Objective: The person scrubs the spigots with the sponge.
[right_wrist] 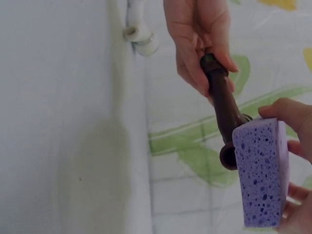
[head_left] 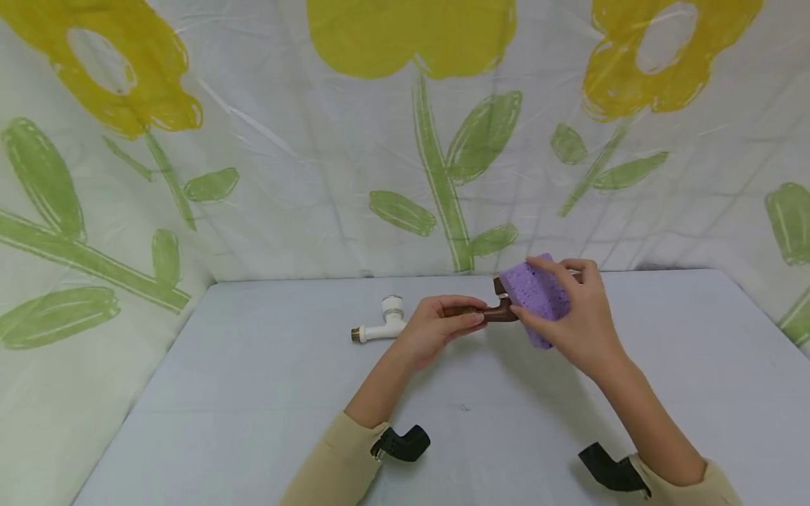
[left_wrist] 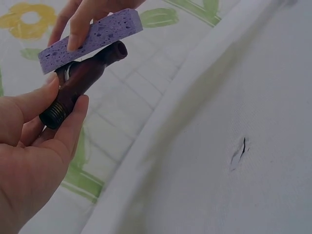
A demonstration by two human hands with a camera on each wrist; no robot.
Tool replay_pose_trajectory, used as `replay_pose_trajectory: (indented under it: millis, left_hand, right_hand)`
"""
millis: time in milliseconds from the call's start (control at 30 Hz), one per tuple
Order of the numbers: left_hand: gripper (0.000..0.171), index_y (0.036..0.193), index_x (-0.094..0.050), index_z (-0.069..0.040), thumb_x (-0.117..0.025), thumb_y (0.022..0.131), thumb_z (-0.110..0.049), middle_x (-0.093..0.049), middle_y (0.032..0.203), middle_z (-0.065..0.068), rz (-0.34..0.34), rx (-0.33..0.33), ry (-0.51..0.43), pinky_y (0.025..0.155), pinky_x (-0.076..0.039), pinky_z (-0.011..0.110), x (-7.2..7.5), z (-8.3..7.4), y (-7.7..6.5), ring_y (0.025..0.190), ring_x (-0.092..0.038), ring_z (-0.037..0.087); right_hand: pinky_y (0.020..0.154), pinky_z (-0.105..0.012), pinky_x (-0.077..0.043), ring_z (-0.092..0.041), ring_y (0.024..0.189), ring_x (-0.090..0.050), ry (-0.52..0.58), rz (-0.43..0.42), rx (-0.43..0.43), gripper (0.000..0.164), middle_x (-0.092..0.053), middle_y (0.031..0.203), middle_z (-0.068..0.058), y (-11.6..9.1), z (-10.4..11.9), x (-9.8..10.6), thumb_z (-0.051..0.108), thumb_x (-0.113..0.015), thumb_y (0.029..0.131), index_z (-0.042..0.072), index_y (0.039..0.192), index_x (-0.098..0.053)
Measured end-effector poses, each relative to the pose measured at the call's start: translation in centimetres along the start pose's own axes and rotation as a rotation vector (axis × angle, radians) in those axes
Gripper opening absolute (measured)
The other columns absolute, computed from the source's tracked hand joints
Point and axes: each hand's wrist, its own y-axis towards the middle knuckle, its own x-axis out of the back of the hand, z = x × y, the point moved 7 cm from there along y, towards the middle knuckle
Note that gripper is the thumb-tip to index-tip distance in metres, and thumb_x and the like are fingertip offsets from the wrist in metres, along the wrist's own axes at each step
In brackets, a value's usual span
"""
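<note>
My left hand (head_left: 436, 325) pinches a dark brown faucet (head_left: 500, 313) by its threaded end, holding it above the table. In the left wrist view the brass thread of the faucet (left_wrist: 73, 87) shows between thumb and fingers. A purple sponge (head_left: 536, 299) is gripped by my right hand (head_left: 579, 316), thumb on one side and fingers on the other. The sponge lies against the handle side of the faucet and hides part of it. In the right wrist view the faucet's spout opening points past the edge of the sponge (right_wrist: 261, 175).
A white faucet (head_left: 387, 323) with a brass thread lies on the table behind my left hand. The table (head_left: 253, 393) has a pale cover with a small mark near its middle. Behind it hangs a sheet (head_left: 285, 211) printed with yellow flowers and green leaves.
</note>
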Motion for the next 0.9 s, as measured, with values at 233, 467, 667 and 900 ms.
replay_pose_trajectory:
  millis: [233,467,667,900]
  left_hand:
    - [0.035,0.133,-0.056,0.025,-0.058,0.1,0.015,-0.073,0.105,0.006,-0.057,-0.012,-0.039,0.1,-0.06,0.031,0.3,-0.5,-0.1,0.097,-0.072,0.01]
    - [0.034,0.132,-0.056,0.025,-0.059,0.099,0.016,-0.074,0.095,-0.003,-0.101,-0.053,-0.088,0.094,-0.061,0.025,0.6,-0.8,-0.3,0.092,-0.072,0.007]
    - [0.032,0.13,-0.058,0.024,-0.06,0.098,0.017,-0.075,0.096,-0.003,-0.124,-0.093,-0.111,0.09,-0.061,0.022,0.6,-1.0,-0.3,0.093,-0.072,0.006]
    - [0.033,0.13,-0.059,0.023,-0.061,0.097,0.018,-0.075,0.094,-0.004,-0.131,-0.108,-0.129,0.09,-0.061,0.021,0.4,-1.2,-0.3,0.091,-0.071,0.006]
  right_hand:
    - [0.072,-0.054,-0.055,-0.041,0.102,-0.051,-0.037,0.052,0.045,0.069,-0.046,0.126,-0.028,0.0,0.2,-0.1,0.009,-0.093,0.076,0.011,0.139,-0.065]
    - [0.074,-0.055,-0.056,-0.042,0.105,-0.052,-0.043,0.042,-0.007,0.069,-0.043,0.127,-0.028,-0.4,0.4,-0.7,0.013,-0.093,0.078,0.012,0.139,-0.062]
    - [0.068,-0.048,-0.055,-0.038,0.098,-0.052,-0.092,0.021,0.06,0.069,-0.046,0.124,-0.028,-0.6,1.1,-1.3,0.012,-0.096,0.075,0.01,0.136,-0.063]
    - [0.068,-0.05,-0.055,-0.039,0.098,-0.051,-0.113,-0.009,0.043,0.068,-0.045,0.125,-0.028,-0.8,1.2,-1.4,0.011,-0.095,0.074,0.009,0.134,-0.063]
